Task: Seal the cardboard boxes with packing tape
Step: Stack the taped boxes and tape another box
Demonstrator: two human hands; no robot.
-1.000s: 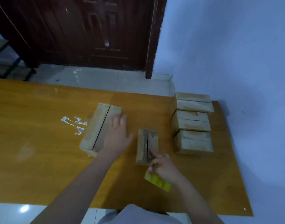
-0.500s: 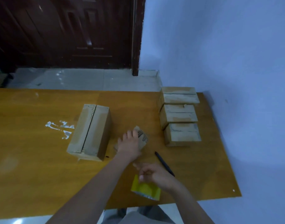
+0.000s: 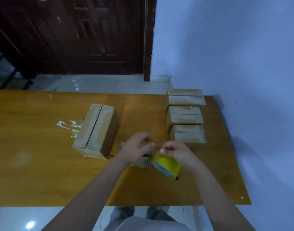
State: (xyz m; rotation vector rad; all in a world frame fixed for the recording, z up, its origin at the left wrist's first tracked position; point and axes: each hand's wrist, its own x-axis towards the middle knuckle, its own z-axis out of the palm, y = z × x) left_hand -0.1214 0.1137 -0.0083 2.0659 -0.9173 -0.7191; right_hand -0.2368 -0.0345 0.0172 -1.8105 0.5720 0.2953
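Five boxes: right hand [image 3: 179, 153] fingers grip one tape roll [image 3: 167, 165]; left hand [image 3: 136, 149] curls over small box [image 3: 145, 161].

On the table [image 3: 42, 164], a large cardboard box [image 3: 97, 130] lies left of centre, with a patch of scraped residue [image 3: 68, 126] on the tabletop just to its left. Three small cardboard boxes [image 3: 184, 114] sit in a row along the table's right side, one behind another, near the wall [image 3: 234, 55]. A small box [image 3: 145, 161] lies near the front, between the large box and the row, under the left hand [image 3: 136, 148]. The right hand [image 3: 178, 154] is just right of it, holding a roll of packing tape [image 3: 166, 165] beside the small box. A pen [image 3: 176, 178] pokes out from under the roll. Behind the table stands a door [image 3: 93, 35].
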